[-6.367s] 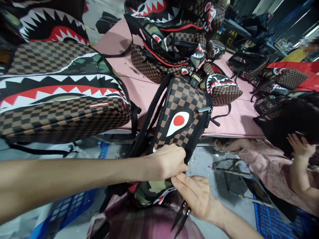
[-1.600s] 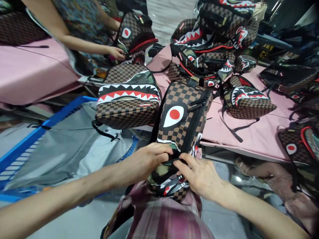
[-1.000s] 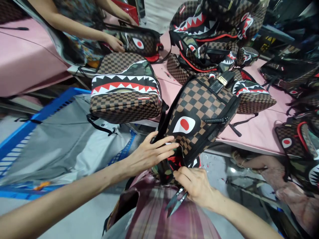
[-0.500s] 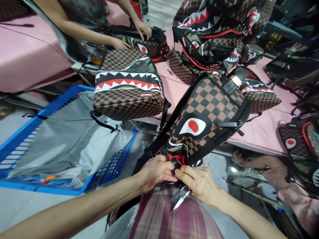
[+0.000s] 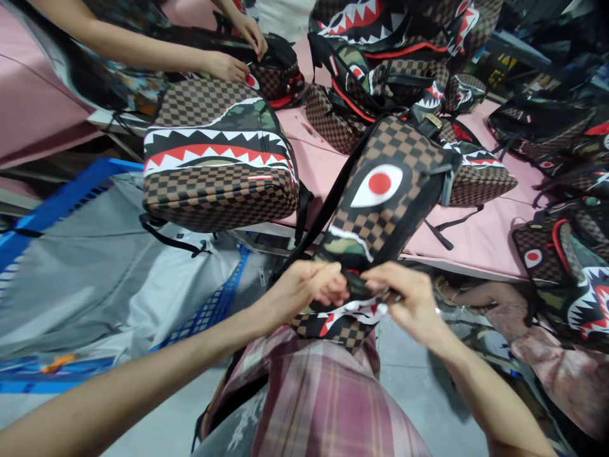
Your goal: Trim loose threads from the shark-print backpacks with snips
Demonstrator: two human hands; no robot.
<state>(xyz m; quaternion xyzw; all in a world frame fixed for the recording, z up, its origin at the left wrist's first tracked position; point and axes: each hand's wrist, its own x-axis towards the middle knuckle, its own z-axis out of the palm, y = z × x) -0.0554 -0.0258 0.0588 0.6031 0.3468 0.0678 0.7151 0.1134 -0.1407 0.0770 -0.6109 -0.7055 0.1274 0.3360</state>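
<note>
A brown-checked backpack [image 5: 380, 222] with a white-and-red eye and a shark-mouth print leans from the table edge to my lap. My left hand [image 5: 316, 285] is closed on its side near the camouflage band, fingers curled in. My right hand [image 5: 406, 295] pinches the backpack's edge opposite, thumb and fingers together. A small dark piece shows under the right fingers, too blurred to name; scissor blades do not show plainly now. Between the hands the fabric is folded, and the shark-mouth part hangs below them over my plaid apron [image 5: 328, 393].
Left of it, another shark-mouth backpack [image 5: 219, 158] lies on the pink table [image 5: 314, 184]. A blue crate [image 5: 204, 317] with grey sheeting stands low at left. Across the table, a co-worker's hands [image 5: 238, 54] touch a bag. More bags [image 5: 390, 82] are piled behind; others lie right.
My hands have moved up and apart along the backpack, my right hand to the right. The bag's lower shark-mouth part has come into view. The scissors seen at my right hand no longer show plainly.
</note>
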